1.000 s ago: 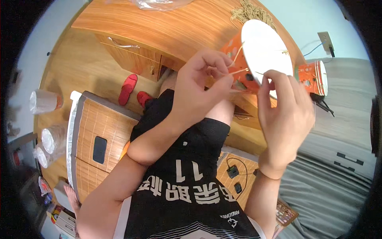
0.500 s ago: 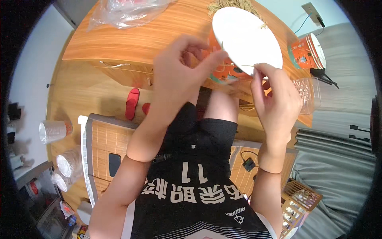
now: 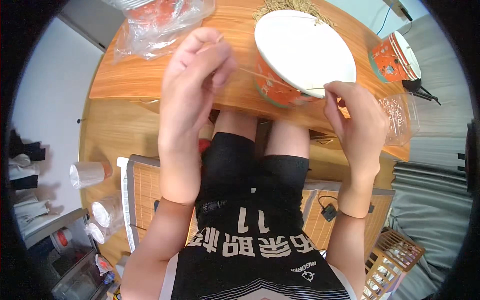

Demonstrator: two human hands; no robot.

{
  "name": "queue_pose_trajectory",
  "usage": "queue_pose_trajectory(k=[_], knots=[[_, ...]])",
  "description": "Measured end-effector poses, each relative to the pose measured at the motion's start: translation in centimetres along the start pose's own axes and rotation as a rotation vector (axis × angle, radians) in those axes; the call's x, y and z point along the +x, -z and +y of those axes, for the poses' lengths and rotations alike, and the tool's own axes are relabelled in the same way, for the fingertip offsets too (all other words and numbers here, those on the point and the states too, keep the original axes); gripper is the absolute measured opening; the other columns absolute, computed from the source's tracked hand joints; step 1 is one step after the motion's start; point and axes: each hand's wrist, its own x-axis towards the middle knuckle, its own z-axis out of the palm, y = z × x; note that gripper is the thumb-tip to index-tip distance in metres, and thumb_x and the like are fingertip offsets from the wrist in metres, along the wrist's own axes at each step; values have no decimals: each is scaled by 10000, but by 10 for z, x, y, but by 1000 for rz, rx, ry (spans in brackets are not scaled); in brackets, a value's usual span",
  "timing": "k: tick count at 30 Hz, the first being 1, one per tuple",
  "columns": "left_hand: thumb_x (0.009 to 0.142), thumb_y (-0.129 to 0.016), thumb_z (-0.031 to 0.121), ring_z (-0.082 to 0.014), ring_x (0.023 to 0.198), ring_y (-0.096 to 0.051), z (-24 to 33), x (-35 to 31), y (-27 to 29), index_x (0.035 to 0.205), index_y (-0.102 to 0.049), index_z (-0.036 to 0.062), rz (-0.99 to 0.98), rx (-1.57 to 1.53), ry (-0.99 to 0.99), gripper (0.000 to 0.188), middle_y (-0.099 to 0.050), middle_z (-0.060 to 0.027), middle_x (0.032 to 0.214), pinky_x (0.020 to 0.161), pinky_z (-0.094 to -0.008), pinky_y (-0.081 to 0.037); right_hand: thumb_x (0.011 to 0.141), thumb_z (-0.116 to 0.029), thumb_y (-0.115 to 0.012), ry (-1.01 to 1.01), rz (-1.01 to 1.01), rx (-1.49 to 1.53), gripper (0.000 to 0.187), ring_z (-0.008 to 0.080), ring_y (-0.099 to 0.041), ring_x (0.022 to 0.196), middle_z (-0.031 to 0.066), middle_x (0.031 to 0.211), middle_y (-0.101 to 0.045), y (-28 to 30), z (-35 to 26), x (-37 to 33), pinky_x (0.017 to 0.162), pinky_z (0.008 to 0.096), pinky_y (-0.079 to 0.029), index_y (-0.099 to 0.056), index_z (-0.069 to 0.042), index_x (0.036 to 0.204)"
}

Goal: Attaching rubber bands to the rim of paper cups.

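Note:
An orange paper bucket [image 3: 272,89] with a white inside stands at the table's front edge, its mouth tilted toward me. My left hand [image 3: 197,75] is left of it, fingers pinched on a thin tan cord [image 3: 256,74]. That cord stretches, slightly blurred, from the fingers to the bucket's side. Thumb and forefinger of my right hand [image 3: 357,120] are closed at the near right rim, where a short bit of cord shows inside the wall. A cord knot shows at the far rim.
A bundle of tan cords [image 3: 287,6] lies behind the bucket. Clear plastic bags [image 3: 165,30] are at the far left. On the right stand stacked orange buckets [image 3: 390,62] and a clear tray [image 3: 400,120] of small pieces. A wooden basket [image 3: 395,255] is at lower right.
My left hand has moved left and away from the bucket, drawing the cord out straight. The right hand stays at the rim. The whole view has shifted slightly.

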Motion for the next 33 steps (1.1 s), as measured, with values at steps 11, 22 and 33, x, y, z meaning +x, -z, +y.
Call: queue_pose_trajectory(k=[11, 22, 33], knots=[[764, -751, 13, -94, 701, -532, -9, -20, -27, 1025, -667, 39, 285, 1162, -618, 275, -683, -27, 1017, 656, -203, -438, 731, -35, -715, 147, -55, -20, 187, 228, -630, 748, 38, 849, -653, 14, 4, 13, 625, 308, -496, -664, -101, 899], [816, -736, 78, -49, 540, -575, -17, -10, -68, 1065, -694, 48, -168, 978, -48, 254, -715, -44, 790, 491, -210, -450, 638, -109, -685, 336, -7, -34, 297, 197, -628, 793, 2, 891, -656, 14, -5, 20, 643, 301, -484, -680, -97, 935], [935, -583, 65, -22, 667, -581, -20, -17, -62, 1025, -680, 2, -66, 617, 223, 145, -733, -77, 947, 531, -156, -409, 949, -109, -615, -1244, 701, 1328, 238, 89, -504, 810, 10, 972, -537, -100, -98, -70, 710, 251, -446, -496, -61, 1150]])
